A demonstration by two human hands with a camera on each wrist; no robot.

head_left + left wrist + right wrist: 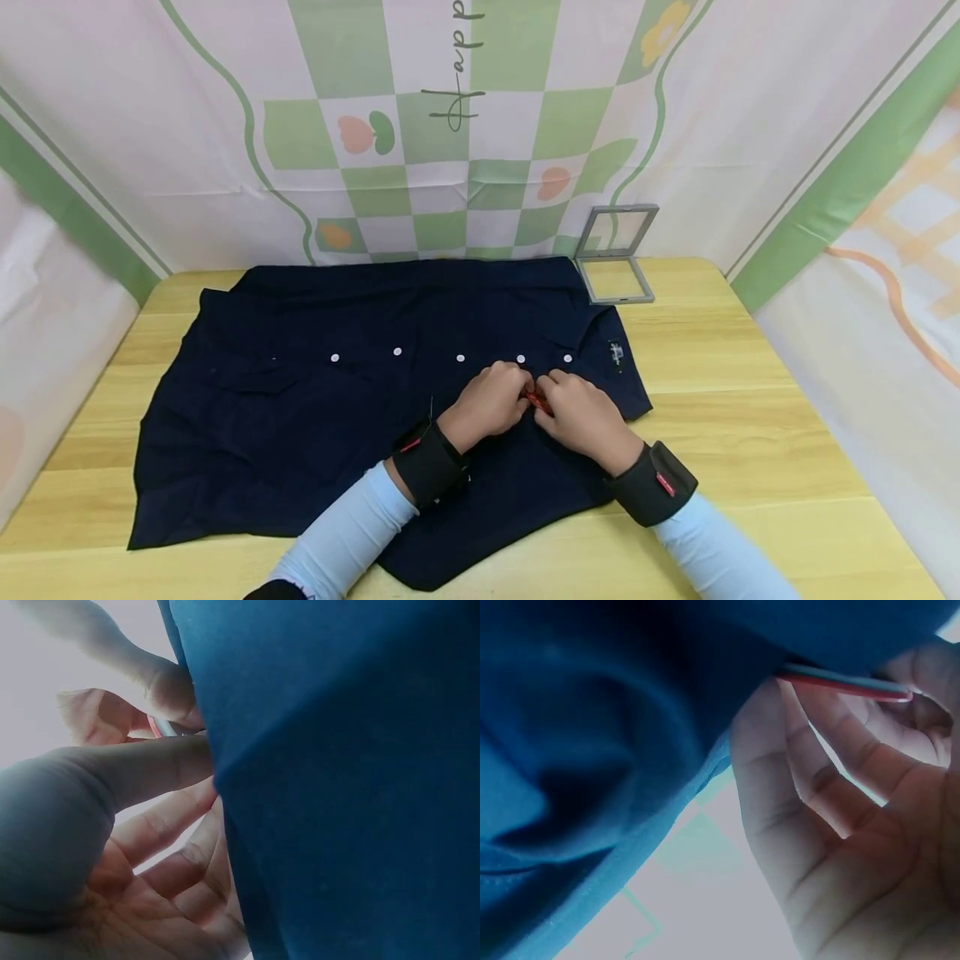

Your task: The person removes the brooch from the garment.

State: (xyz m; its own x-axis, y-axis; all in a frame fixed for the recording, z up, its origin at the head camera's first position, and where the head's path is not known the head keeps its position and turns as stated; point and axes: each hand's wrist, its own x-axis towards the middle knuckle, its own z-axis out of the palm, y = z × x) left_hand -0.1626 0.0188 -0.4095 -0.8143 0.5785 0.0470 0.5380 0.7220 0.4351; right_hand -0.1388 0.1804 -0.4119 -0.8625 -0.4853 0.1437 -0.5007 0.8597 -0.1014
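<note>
A dark navy shirt (300, 433) with white buttons lies spread on the table. My left hand (491, 400) pinches the shirt near the button row; in the left wrist view its thumb (161, 769) meets the cloth edge, and some fingertips are hidden behind the fabric. Close beside it, my right hand (585, 417) holds a small, flat, red patterned piece (538, 402) between the two hands. Edge-on in the right wrist view, the piece (847, 682) is thin, with a red side and a greyish side, partly covered by cloth. I cannot tell what kind of piece it is.
A grey-framed clear case (617, 279) stands with its lid raised at the table's back, touching the shirt's far right corner. A small emblem (617, 352) marks the cloth at right. Behind the wooden table (750, 417) hangs a patterned curtain (517, 125).
</note>
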